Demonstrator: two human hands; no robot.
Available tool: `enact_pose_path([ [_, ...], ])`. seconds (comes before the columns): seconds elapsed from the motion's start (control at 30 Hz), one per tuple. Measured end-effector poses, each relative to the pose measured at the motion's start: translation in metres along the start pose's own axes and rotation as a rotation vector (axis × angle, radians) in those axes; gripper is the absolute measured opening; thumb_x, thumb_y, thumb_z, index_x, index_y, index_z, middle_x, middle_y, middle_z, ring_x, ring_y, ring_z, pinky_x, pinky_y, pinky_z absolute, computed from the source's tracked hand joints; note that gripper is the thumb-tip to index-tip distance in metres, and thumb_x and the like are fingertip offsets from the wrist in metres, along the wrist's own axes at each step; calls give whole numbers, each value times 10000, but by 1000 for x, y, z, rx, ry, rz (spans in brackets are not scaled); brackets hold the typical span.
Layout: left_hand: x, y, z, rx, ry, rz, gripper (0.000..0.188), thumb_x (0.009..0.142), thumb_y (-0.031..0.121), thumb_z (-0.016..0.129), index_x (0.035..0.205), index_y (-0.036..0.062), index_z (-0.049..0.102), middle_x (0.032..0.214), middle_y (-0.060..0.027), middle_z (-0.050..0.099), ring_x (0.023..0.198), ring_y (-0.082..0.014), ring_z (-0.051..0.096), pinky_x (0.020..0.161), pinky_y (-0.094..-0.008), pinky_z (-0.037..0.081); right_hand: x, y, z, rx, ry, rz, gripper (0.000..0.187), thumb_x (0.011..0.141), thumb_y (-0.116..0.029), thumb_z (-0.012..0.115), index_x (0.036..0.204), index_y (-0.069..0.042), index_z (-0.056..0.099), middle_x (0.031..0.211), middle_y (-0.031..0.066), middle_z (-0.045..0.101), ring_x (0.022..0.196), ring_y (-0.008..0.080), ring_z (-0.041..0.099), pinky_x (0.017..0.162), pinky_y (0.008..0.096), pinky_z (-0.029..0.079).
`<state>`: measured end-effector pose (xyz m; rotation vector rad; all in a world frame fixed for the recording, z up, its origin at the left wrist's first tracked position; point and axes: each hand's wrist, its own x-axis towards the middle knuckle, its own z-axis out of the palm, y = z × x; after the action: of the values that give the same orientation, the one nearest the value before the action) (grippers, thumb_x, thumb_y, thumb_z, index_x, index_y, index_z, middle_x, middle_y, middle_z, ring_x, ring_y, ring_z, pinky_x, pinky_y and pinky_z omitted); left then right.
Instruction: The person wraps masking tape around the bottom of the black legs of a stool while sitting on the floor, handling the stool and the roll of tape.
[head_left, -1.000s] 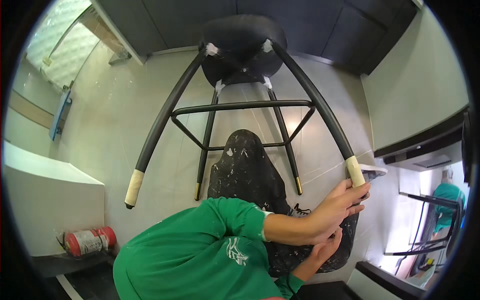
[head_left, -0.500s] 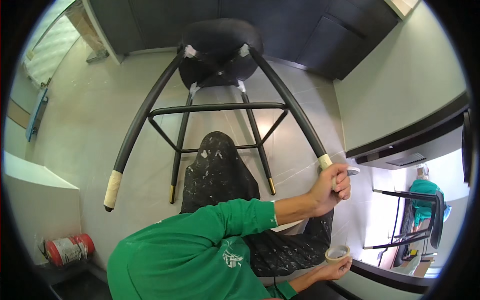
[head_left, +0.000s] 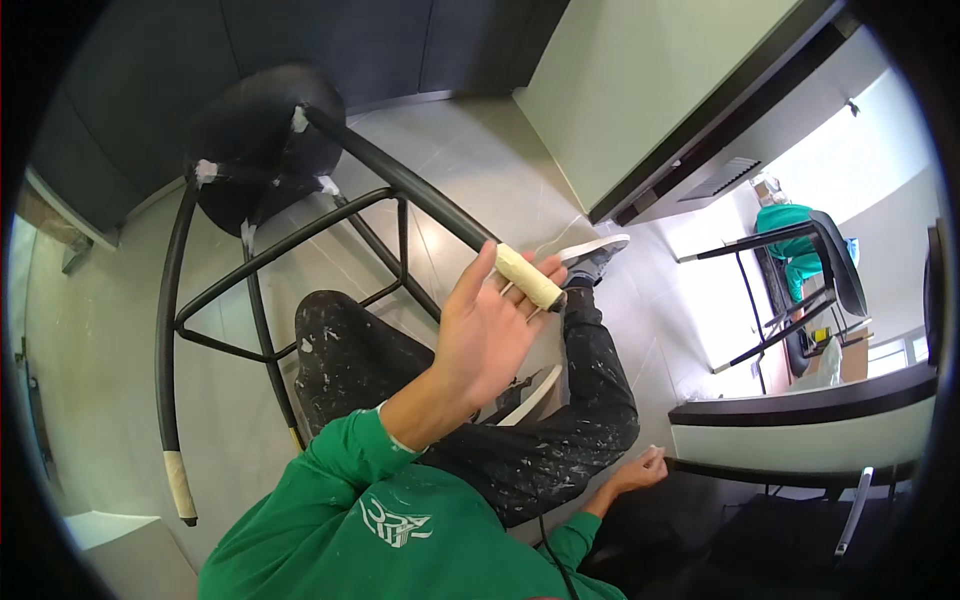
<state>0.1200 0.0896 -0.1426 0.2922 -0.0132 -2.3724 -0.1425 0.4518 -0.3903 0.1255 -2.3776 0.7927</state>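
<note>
A black bar stool (head_left: 415,185) lies tipped over, its seat away from me and its legs toward me. Cream masking tape (head_left: 528,278) wraps the end of its nearest right leg. My left hand (head_left: 488,330) is palm up with fingers extended; the taped end lies across them, hiding part of the fingers. More tape (head_left: 180,485) covers the tip of the left leg. My right hand (head_left: 638,473) is low at the right, fingertips pinched together; a small pale bit may be between them, too small to name.
My bent legs in paint-spotted black trousers (head_left: 350,350) are beside the stool. Dark cabinets (head_left: 330,45) stand behind it. Beyond an opening at right are another black stool (head_left: 835,265) and a person in green (head_left: 783,217). A low wall (head_left: 800,440) is near my right hand.
My view has swung right. My left hand has gone from closed around the taped leg end to flat beneath it. The tape roll formerly at my right hand no longer shows.
</note>
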Motion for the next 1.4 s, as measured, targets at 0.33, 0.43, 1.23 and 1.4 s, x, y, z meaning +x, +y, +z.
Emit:
enact_pose_path([
  [0.33, 53, -16, 0, -101, 107, 16, 482, 975, 431, 708, 713, 189, 384, 567, 73, 339, 514, -106, 375, 592, -280, 387, -64, 93, 34, -18, -166, -41, 346, 952, -122, 684, 1265, 27, 694, 1086, 196, 624, 948, 318, 631, 870, 414, 521],
  [0.43, 58, -13, -32, -42, -71, 23, 455, 981, 546, 640, 811, 159, 471, 686, 26, 483, 657, -145, 515, 725, -319, 468, -98, 95, 33, -15, -321, 50, 356, 957, -130, 682, 1277, 26, 684, 1144, 206, 621, 1004, 306, 626, 900, 407, 515],
  [1.23, -307, 325, -246, 571, 431, 1032, 603, 1046, 516, 500, 1397, 26, 491, 1291, -171, 605, 1221, -275, 586, 1056, -417, 461, 42, -425, 20, 1026, -2310, 102, 795, 1030, -653, 415, 1469, 9, 423, 1346, 227, 591, 1144, 319, 637, 900, 437, 580],
  [1.4, -263, 396, -148, 1244, 650, 615, 848, 948, 551, 660, 1525, 0, 372, 1529, -248, 424, 1405, -349, 441, 1115, -503, 411, 35, -516, 9, 504, -2374, -434, 664, 1040, -563, 498, 1384, 5, 493, 1289, 236, 625, 1050, 293, 684, 808, 399, 606],
])
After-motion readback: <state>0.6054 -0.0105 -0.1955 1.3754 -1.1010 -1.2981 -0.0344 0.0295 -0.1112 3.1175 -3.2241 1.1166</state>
